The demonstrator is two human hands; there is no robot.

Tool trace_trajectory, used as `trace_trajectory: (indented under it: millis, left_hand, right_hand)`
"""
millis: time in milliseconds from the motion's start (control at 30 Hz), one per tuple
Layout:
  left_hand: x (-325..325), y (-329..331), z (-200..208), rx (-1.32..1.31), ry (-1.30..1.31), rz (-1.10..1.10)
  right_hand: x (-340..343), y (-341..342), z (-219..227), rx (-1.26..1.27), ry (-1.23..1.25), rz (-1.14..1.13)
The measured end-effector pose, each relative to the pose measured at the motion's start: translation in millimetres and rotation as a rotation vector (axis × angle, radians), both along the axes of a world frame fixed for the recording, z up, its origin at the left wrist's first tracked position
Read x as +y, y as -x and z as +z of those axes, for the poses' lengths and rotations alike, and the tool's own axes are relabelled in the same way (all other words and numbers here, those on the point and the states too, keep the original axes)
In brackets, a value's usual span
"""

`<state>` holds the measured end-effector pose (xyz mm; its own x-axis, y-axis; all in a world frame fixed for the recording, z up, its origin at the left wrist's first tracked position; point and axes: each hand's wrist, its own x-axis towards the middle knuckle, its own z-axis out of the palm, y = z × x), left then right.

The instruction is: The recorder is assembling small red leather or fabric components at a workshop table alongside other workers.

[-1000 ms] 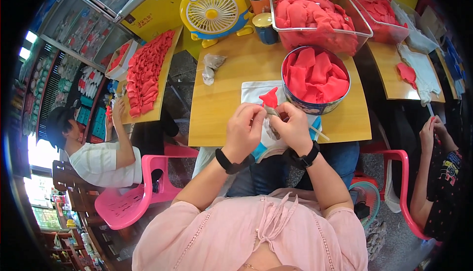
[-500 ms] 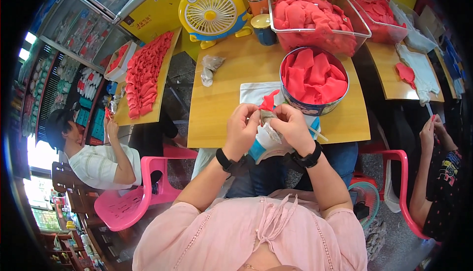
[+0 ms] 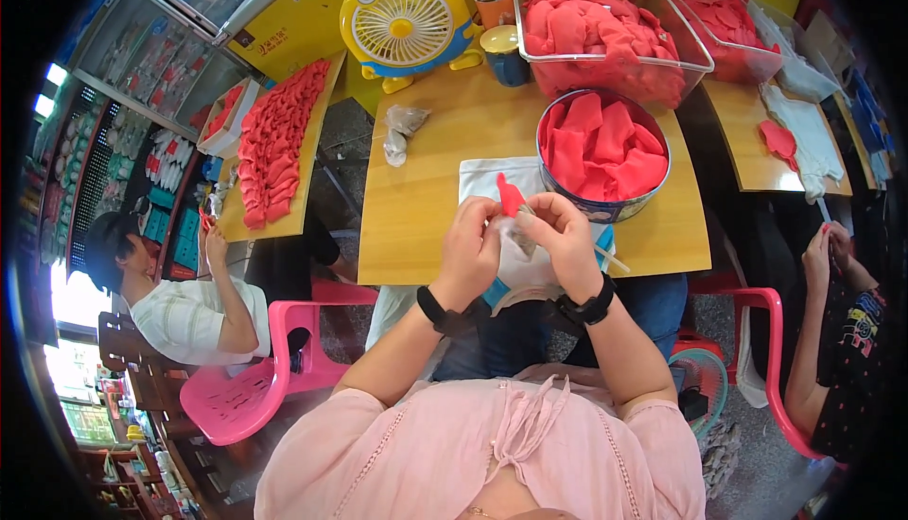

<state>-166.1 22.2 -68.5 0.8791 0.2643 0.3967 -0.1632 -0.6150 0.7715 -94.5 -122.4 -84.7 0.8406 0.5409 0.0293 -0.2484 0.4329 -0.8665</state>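
Right hand [image 3: 564,244]: thumb and forefinger pinched on the red piece [image 3: 509,195], tip upward — apparently to keep its pale lower end [image 3: 515,238] accessible. Left hand [image 3: 475,246]: fingers curled nearly closed beside that end; whether they grip, cannot tell. White cloth [image 3: 480,177] lies beneath, perhaps shielding the table [image 3: 411,212]. Tin [image 3: 610,209] of red pieces stands just beyond the right hand — evidently for short reach. Farther back, the clear box [image 3: 662,67] holds more; fan [image 3: 402,28] faces the worker, presumably for cooling.
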Motion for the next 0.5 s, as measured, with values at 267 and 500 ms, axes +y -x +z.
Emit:
trace_trajectory:
  millis: [267, 500]
  left_hand:
    - [6.8, 1.6, -0.3, 0.031, -0.053, -0.087]
    - [8.8, 1.9, -5.4, 0.037, -0.069, -0.148]
  right_hand:
    - [0.5, 2.0, -8.8, -0.179, 0.094, -0.06]
    - [-1.1, 4.5, 1.8, -0.523, 0.359, -0.341]
